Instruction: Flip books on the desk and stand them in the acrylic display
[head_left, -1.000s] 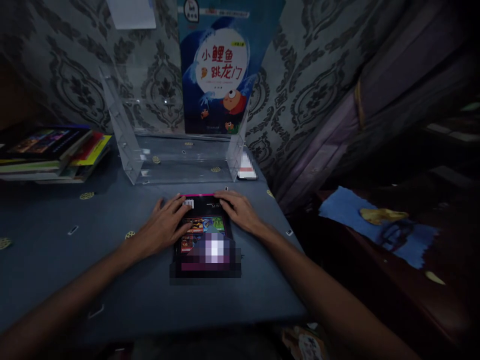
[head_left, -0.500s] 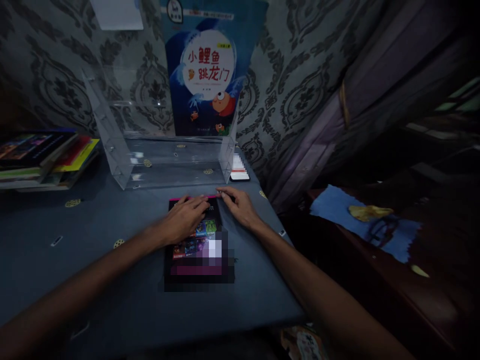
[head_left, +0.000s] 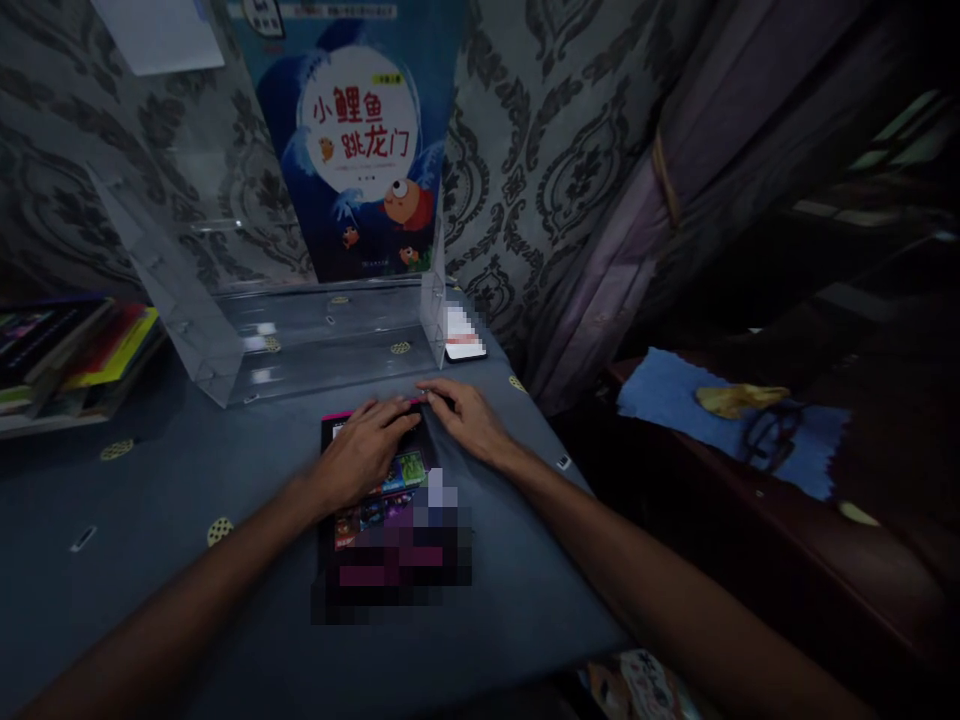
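**Two hands at the top of a black book**

The black book [head_left: 373,512] lies flat on the dark blue-grey surface [head_left: 247,450], a little left of the frame's centre and below it. A pink strip runs along its far edge, small colourful panels fill its middle, and its near part is hidden by pixelation.

The left hand [head_left: 367,440] rests palm down across the upper part of the cover, its fingers stretched out rather than curled around anything. The right hand [head_left: 465,415] is at the book's far right corner, fingertips by the pink strip, thumb just below the forefinger; I cannot tell whether they pinch the edge.

Beyond the hands, a clear stand [head_left: 217,370] occupies the left centre. A blue picture book [head_left: 360,130] with orange fish stands upright at the top centre. A partly pixelated white item [head_left: 466,345] lies beside the stand's right end, and a stack of books [head_left: 97,355] sits at the left edge. At the right of the frame, a blue cloth [head_left: 660,390] carries a yellowish object [head_left: 742,400].
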